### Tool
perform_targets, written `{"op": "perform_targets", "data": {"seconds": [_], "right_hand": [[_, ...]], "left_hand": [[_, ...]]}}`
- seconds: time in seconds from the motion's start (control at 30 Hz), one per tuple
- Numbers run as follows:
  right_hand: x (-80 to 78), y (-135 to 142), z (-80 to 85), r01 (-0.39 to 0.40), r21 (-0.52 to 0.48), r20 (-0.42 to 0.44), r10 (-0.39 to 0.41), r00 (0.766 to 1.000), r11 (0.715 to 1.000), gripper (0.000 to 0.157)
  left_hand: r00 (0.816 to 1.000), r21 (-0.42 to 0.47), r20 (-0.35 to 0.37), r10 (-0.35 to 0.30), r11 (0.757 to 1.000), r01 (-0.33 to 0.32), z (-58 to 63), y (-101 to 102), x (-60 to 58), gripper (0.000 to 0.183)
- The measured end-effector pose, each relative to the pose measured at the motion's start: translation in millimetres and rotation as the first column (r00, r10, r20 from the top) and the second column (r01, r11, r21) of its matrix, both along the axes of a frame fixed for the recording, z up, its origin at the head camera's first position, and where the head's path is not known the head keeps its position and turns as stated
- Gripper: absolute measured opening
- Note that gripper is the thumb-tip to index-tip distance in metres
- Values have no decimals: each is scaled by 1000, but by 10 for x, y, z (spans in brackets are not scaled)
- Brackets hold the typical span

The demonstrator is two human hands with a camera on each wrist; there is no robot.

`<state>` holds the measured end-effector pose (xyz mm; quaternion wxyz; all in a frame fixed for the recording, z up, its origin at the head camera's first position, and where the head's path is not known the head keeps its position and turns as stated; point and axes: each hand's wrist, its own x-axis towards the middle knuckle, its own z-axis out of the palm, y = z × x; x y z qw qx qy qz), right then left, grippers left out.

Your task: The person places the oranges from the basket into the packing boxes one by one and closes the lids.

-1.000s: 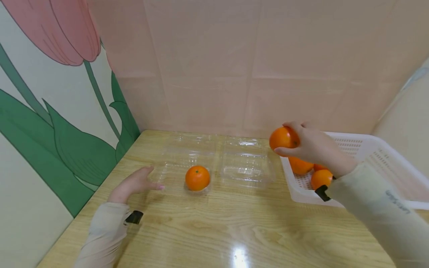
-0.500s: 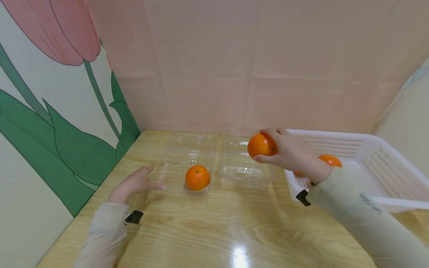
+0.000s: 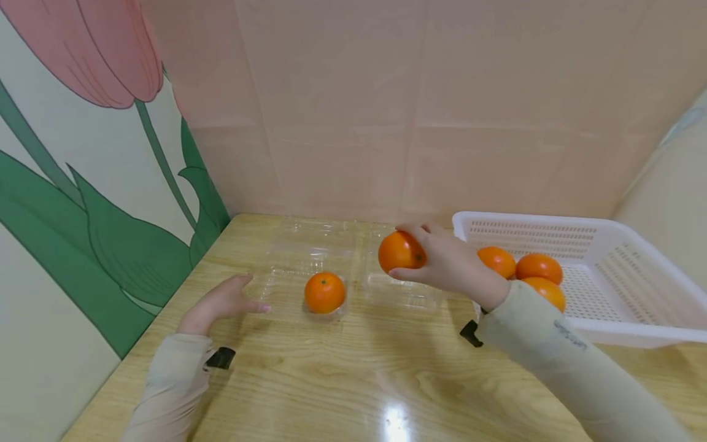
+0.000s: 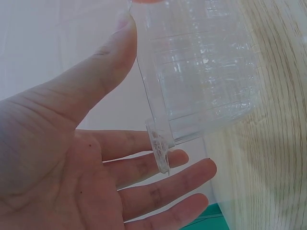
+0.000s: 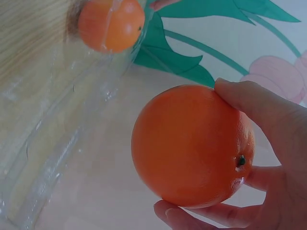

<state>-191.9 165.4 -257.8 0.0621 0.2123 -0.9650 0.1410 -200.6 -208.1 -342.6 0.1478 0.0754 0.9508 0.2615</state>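
Observation:
My right hand (image 3: 444,261) grips an orange (image 3: 401,252) between thumb and fingers, above the right-hand clear plastic container (image 3: 405,294). In the right wrist view the held orange (image 5: 192,146) shows its small green stem end. A second orange (image 3: 324,293) sits in the near right corner of the left clear plastic container (image 3: 284,288). My left hand (image 3: 223,302) is at that container's left side, fingers extended and thumb apart. In the left wrist view its thumb and fingers lie about the container's edge (image 4: 158,108); whether they touch it is hard to tell.
A white perforated basket (image 3: 635,328) stands on the right with several oranges (image 3: 538,268) at its left end; my right forearm partly covers them. Raised clear lids (image 3: 317,233) stand at the back of the wooden table (image 3: 309,387), before a pinkish covered wall (image 3: 342,123).
My right hand has carried the orange leftward from over the basket to over the right container. The basket's oranges show more now. The left hand has stayed in place.

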Motion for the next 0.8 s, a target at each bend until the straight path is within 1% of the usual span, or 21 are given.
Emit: {"op": "perform_targets", "data": {"seconds": [0.17, 0.37, 0.5, 0.63, 0.8], "right_hand": [[8, -116, -74, -58, 8, -24, 59, 998, 998, 76], [11, -271, -137, -97, 48, -34, 99, 995, 994, 77], [25, -385, -156, -136, 37, -23, 137, 990, 990, 76], [47, -493, -178, -172, -5, 10, 172, 985, 985, 75], [57, -627, -215, -196, -21, 47, 197, 979, 980, 75]], "left_hand": [[1000, -9, -2, -7, 1000, 7, 4, -4, 2, 91], [1000, -13, -4, -7, 1000, 7, 18, -9, 9, 93], [1000, -6, -8, -11, 1000, 11, 19, -12, 10, 93], [1000, -3, -12, -17, 1000, 17, 14, -10, 7, 94], [1000, -4, -13, -16, 1000, 15, 3, -15, -2, 97]]}}
